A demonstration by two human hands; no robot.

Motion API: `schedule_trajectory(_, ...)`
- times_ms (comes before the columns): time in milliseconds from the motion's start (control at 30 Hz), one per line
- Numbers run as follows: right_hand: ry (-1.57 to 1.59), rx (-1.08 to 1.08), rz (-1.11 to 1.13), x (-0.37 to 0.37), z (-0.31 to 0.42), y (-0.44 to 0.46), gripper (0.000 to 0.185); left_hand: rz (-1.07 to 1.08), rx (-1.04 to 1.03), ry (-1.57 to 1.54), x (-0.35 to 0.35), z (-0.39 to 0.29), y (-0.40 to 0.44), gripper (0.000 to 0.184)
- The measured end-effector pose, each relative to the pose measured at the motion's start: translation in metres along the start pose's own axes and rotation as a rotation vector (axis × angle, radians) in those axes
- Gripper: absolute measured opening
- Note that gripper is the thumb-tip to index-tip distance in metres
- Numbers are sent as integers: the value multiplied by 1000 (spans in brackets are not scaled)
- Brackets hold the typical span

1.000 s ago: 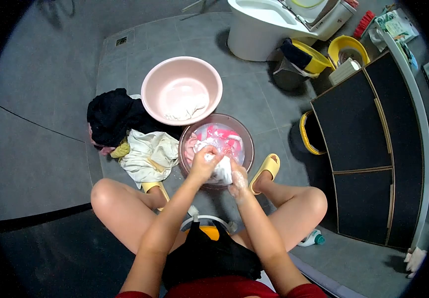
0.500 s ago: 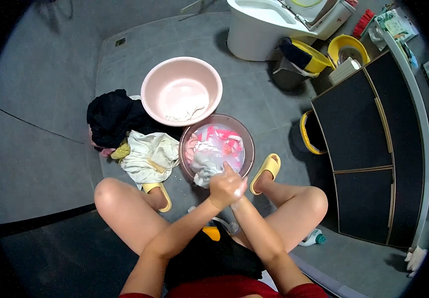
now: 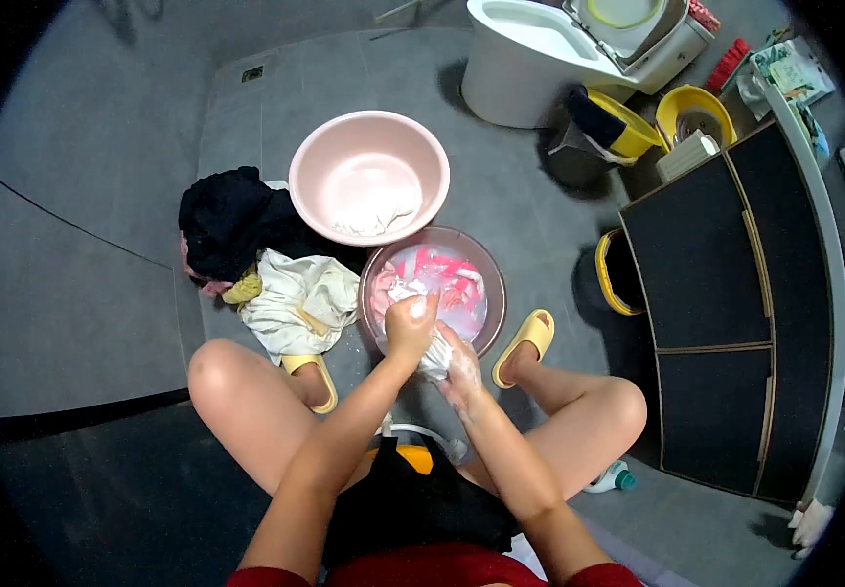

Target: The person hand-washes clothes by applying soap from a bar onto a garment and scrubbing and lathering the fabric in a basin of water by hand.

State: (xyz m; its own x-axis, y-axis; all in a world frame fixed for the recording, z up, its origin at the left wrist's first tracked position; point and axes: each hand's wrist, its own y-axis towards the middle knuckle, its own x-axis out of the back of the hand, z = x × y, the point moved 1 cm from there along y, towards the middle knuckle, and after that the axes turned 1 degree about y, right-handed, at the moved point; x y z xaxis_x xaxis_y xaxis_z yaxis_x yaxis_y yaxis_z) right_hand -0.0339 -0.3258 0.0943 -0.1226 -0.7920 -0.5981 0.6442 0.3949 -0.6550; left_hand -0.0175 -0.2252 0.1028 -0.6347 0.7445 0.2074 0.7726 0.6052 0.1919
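Observation:
Over the near rim of the brownish basin (image 3: 497, 318), my left hand (image 3: 410, 328) is closed round a wet white cloth (image 3: 434, 359). Just right of it, my right hand (image 3: 461, 372), with suds on it, grips the same cloth lower down. Part of the cloth is hidden by my fingers. Pink and white clothes (image 3: 456, 279) lie in cloudy, soapy water inside the basin. Touching it at the back is a larger pale pink basin (image 3: 300, 196), with a small white cloth (image 3: 373, 223) at its bottom.
Dark clothes (image 3: 222, 220) and a white garment (image 3: 300, 298) are heaped on the floor at left. My feet wear yellow slippers (image 3: 537, 335). A toilet (image 3: 505, 83) and yellow-rimmed buckets stand at back right. A dark cabinet (image 3: 706, 264) lines the right. A bottle (image 3: 610, 479) lies near my right leg.
My hands were clasped together, the right largely hidden. Now they are apart, with the white cloth showing between them. The cloth has come up out of the basin toward me.

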Motion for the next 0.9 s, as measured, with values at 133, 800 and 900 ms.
schedule_trajectory(133,79,-26,-76,2,11,3,26,11,326,-219,2,5,-3,38)
schedule_trajectory(800,-134,-36,-72,-6,6,-6,31,148,-119,172,4,6,-10,22)
schedule_trajectory(900,-65,27,-112,-7,19,1,30,311,201,167,9,19,4,34)
